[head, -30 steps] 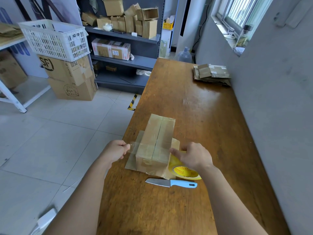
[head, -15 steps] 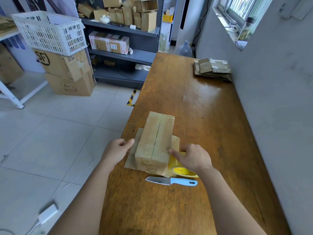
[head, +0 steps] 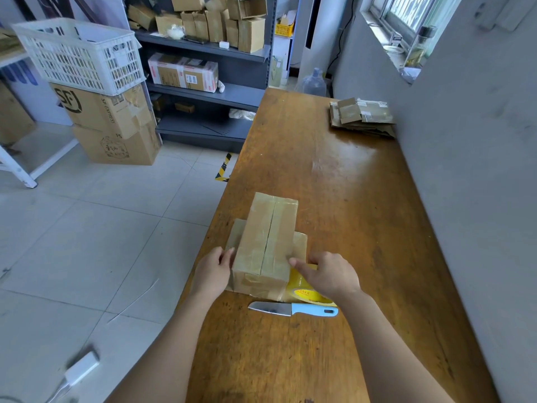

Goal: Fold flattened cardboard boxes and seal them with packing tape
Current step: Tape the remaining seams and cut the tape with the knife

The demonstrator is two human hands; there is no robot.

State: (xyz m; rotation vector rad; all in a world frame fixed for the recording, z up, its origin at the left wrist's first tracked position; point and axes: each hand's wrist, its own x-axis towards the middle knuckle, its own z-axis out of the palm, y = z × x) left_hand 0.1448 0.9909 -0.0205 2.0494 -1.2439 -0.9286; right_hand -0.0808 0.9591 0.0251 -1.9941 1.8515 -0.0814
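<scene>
- Tape is probably best drawn taut across the cardboard box (head: pixel 266 242) and rubbed flat over its centre seam.
- The tape roll (head: pixel 300 287), at the box's 4 o'clock, is held by the right grip (head: pixel 328 276).
- The left grip (head: pixel 210 271) is laid against the box at 9 o'clock; what it holds cannot be told.
- The creased, tape-patched brown box is seen at 7 o'clock on the tabletop (head: pixel 348 199).

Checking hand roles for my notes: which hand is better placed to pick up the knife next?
Probably the right hand: the knife lies with its blue handle close by it, its blade toward the left hand.
</scene>
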